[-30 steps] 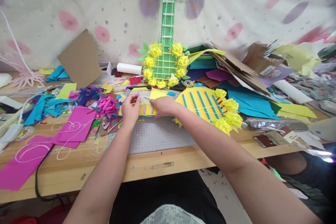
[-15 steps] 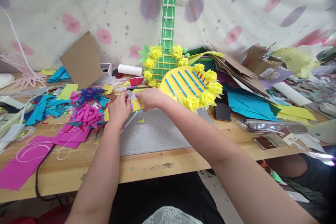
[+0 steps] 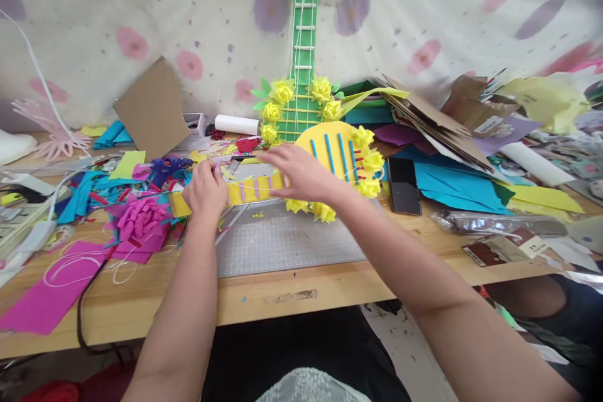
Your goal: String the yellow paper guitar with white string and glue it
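A yellow craft guitar (image 3: 321, 138) lies across the grey cutting mat (image 3: 301, 242), its body edged with yellow paper flowers and crossed by blue strips. Purple strips mark its neck (image 3: 249, 190), and a thin white string runs along it. My left hand (image 3: 207, 190) is closed around the neck near the pink-flowered head (image 3: 141, 217). Over the neck, close to the body, my right hand (image 3: 301, 171) has its fingers stretched out and parted; I see nothing held in it. Its palm side is hidden.
Behind stands a green craft guitar (image 3: 305, 38) against the curtain. A blue glue gun (image 3: 169, 169) lies at left among paper scraps and a brown board (image 3: 153, 110). At right are a phone (image 3: 404, 185), blue sheets (image 3: 456, 185) and stacked cardboard (image 3: 438, 125).
My right hand has moved right along the neck and its fingers have spread. The yellow guitar has turned, its body lower and its purple strips more exposed. My left hand has shifted slightly left.
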{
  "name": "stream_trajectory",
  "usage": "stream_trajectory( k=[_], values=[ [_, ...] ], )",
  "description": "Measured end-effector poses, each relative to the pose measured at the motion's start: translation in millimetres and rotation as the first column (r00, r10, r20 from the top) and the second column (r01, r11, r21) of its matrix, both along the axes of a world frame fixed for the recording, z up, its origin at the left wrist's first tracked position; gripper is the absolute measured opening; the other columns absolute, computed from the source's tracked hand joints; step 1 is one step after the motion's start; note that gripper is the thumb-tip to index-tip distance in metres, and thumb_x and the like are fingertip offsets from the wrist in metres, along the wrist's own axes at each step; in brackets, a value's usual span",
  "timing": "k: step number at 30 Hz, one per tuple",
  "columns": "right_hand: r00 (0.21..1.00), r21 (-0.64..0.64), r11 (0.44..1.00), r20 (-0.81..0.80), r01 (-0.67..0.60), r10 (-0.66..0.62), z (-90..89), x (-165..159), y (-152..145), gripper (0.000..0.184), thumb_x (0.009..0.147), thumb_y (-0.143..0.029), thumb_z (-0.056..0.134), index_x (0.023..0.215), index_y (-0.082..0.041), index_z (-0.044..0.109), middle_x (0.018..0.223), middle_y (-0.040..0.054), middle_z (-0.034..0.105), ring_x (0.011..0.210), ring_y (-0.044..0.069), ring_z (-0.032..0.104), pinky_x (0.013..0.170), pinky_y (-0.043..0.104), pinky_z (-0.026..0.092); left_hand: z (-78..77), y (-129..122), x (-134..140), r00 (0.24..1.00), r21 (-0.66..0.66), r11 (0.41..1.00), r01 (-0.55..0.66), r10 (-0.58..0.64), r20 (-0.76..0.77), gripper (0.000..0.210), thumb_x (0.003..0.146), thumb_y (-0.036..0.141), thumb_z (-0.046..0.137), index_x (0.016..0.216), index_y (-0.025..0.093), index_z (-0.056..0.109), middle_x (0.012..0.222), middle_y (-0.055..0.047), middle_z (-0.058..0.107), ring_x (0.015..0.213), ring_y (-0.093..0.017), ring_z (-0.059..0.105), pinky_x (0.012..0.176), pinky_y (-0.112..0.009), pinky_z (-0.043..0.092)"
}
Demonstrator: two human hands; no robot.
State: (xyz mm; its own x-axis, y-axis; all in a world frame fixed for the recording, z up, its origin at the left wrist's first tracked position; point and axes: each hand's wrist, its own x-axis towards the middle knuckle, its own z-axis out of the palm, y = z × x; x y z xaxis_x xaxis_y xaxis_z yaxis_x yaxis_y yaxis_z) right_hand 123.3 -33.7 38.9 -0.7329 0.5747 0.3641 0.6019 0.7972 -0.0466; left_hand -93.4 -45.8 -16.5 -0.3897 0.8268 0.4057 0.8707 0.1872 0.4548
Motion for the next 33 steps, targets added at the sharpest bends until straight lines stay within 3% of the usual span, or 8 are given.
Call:
stream_trajectory(
  k=[2,5,10,14,18,22,28,33],
  values=[
    [0.968,0.023,0.985,-0.19,0.17,-0.163,5.4,45.0,2.5,0.05,0.078,-0.037,0.057,0.125,-0.022,0.047,0.121,0.0103,0.056,0.113,0.027,0.048,0.094,0.045,0.038,-2.5,1.7,2.5,0.999,0.005,0.999,-0.044,0.044,-0.009,0.027,0.088,0.027,0.038,0.106,0.018,0.056,0.109,-0.014,0.058,0.1,-0.027,0.056,0.084,-0.038,0.041],
    [0.784,-0.063,0.856,-0.371,0.514,-0.498,7.9,115.3,19.0,0.039,0.082,-0.032,0.047,0.12,-0.021,0.05,0.105,0.0099,0.063,0.097,0.024,0.057,0.085,0.041,0.044,-5.6,3.6,1.2,0.998,-0.016,0.998,-0.068,0.068,0.001,0.029,0.087,0.028,0.038,0.108,0.018,0.056,0.111,-0.015,0.057,0.099,-0.028,0.056,0.082,-0.039,0.041],
    [0.61,-0.23,0.596,-0.015,0.769,-0.792,-17.8,184.0,54.4,0.035,0.076,-0.018,0.045,0.108,-0.016,0.059,0.1,0.011,0.066,0.089,0.022,0.06,0.077,0.034,0.045,-10.2,4.1,-20.7,0.998,-0.026,0.998,-0.057,0.058,0.037,0.026,0.087,0.031,0.038,0.103,0.021,0.056,0.109,-0.014,0.057,0.1,-0.029,0.054,0.082,-0.04,0.04],
    [0.636,-0.145,0.651,0.45,0.745,-0.627,-49.9,185.7,65.0,0.037,0.069,-0.012,0.05,0.104,-0.011,0.063,0.106,0.0171,0.064,0.096,0.025,0.057,0.081,0.032,0.041,-13.6,4.6,-34.6,0.996,-0.004,0.998,-0.069,0.069,0.061,0.024,0.087,0.034,0.039,0.099,0.022,0.055,0.103,-0.013,0.057,0.098,-0.028,0.054,0.079,-0.037,0.041],
    [0.6,-0.011,0.7,0.524,0.714,-0.604,-60.1,176.1,59.6,0.032,0.073,-0.016,0.052,0.102,-0.008,0.063,0.107,0.0196,0.061,0.103,0.026,0.051,0.082,0.031,0.04,-14.8,5.6,-36.0,0.996,-0.019,0.997,-0.077,0.078,0.047,0.024,0.087,0.035,0.038,0.097,0.023,0.056,0.102,-0.013,0.057,0.096,-0.027,0.054,0.076,-0.037,0.041],
    [0.547,0.03,0.675,0.561,0.737,-0.622,-34.3,169.4,47.8,0.03,0.072,-0.019,0.054,0.1,-0.013,0.065,0.106,0.0181,0.062,0.1,0.026,0.053,0.075,0.032,0.04,-16.2,6.7,-36.9,0.995,-0.018,0.997,-0.08,0.081,0.062,0.022,0.086,0.033,0.039,0.097,0.022,0.055,0.102,-0.013,0.057,0.096,-0.028,0.054,0.077,-0.037,0.041],
    [0.288,0.022,0.384,0.623,0.923,-0.727,36.8,157.1,16.1,0.028,0.072,-0.033,0.057,0.085,-0.011,0.067,0.086,0.0195,0.064,0.083,0.025,0.059,0.062,0.033,0.036,-22.0,9.2,-41.6,0.989,0.02,0.994,-0.108,0.105,0.107,0.025,0.086,0.033,0.037,0.098,0.02,0.056,0.103,-0.015,0.057,0.1,-0.029,0.053,0.078,-0.039,0.041],
    [0.329,0.055,0.403,0.481,0.914,-0.813,80.2,156.7,-11.3,0.031,0.074,-0.048,0.053,0.076,-0.019,0.062,0.081,0.0115,0.065,0.075,0.022,0.056,0.058,0.033,0.034,-18.4,8.9,-19.4,0.992,0.005,0.995,-0.098,0.097,0.075,0.026,0.086,0.029,0.038,0.103,0.021,0.056,0.108,-0.014,0.058,0.099,-0.029,0.055,0.081,-0.04,0.04]
  ],
)
